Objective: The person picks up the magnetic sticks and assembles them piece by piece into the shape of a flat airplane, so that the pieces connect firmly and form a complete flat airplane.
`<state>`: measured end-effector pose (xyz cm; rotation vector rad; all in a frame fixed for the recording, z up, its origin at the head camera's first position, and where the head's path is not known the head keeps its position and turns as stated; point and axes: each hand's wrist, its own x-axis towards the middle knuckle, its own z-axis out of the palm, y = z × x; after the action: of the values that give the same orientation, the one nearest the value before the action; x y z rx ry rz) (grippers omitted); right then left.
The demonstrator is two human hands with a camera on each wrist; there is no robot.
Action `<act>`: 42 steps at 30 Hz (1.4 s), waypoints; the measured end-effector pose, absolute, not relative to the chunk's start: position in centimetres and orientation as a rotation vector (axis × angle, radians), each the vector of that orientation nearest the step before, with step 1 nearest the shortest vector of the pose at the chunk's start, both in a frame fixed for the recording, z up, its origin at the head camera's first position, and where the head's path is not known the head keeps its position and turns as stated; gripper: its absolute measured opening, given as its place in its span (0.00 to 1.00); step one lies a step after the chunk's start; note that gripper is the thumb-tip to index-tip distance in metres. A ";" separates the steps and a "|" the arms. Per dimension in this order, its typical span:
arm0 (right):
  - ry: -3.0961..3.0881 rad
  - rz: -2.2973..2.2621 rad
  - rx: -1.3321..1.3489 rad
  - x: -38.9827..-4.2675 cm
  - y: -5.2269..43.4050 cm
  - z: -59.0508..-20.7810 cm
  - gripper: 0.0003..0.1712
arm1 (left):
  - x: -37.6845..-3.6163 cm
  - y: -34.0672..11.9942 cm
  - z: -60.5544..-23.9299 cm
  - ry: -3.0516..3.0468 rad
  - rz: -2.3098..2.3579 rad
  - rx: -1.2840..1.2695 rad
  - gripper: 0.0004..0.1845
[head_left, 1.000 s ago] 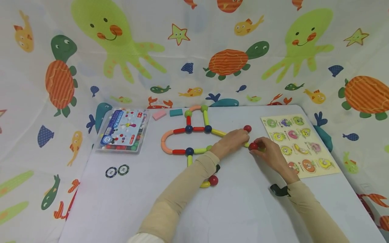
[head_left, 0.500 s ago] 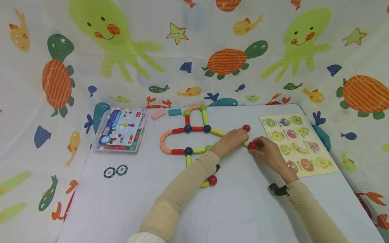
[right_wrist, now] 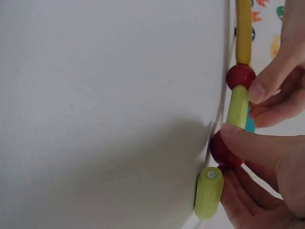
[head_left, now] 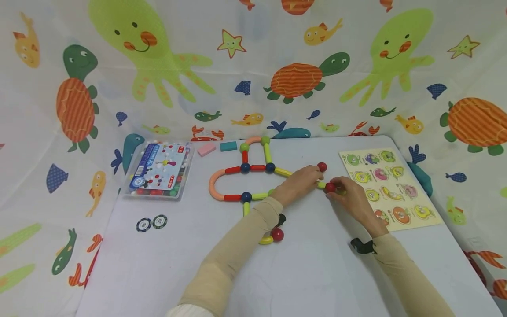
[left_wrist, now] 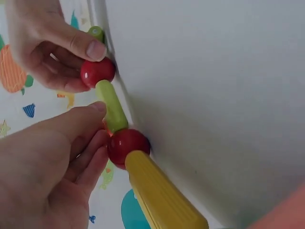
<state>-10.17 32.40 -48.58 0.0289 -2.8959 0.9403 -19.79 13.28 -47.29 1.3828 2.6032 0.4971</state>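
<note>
My left hand (head_left: 299, 184) pinches a short light-green magnetic stick (left_wrist: 112, 107) between thumb and fingers. One end of this stick meets a red ball (left_wrist: 129, 148) joined to a yellow stick (left_wrist: 164, 195); its other end meets a second red ball (right_wrist: 224, 151). My right hand (head_left: 351, 197) grips that second ball with thumb and fingertips. Just past it, beside the right fingers, sits another light-green stick (right_wrist: 208, 193) with a metal disc on its end. A further red ball (head_left: 322, 167) shows beyond my left fingertips in the head view.
Left of my hands lies a figure of sticks and blue balls (head_left: 246, 197), partly under my left forearm. A clear box (head_left: 184, 176) of parts, pink (head_left: 207, 149) and teal (head_left: 228, 146) blocks, and two round chips (head_left: 144, 225) lie leftward. A fruit puzzle board (head_left: 390, 189) is at right.
My hands stay almost in place. The right hand and its red ball shift very slightly, and a bit more of the green stick shows between the hands.
</note>
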 end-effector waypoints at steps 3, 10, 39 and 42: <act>-2.848 0.993 -0.014 -9.8 32.9 -48.3 0.25 | -20.1 12.3 -47.0 2.545 0.695 1.300 0.18; -2.702 1.016 -0.322 -8.5 34.3 -47.0 0.25 | -20.3 8.8 -45.6 2.390 1.100 1.183 0.17; -2.708 1.011 -0.503 -13.0 33.0 -45.6 0.25 | -17.8 -0.5 -48.0 2.420 1.150 0.799 0.20; -2.646 1.088 -0.489 -14.1 32.4 -45.6 0.26 | -17.7 -0.6 -48.1 2.417 1.150 0.799 0.20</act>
<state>-14.09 32.40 -45.63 -0.4887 -2.6465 1.0882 -17.73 -0.60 -48.09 0.7993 2.4166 1.1499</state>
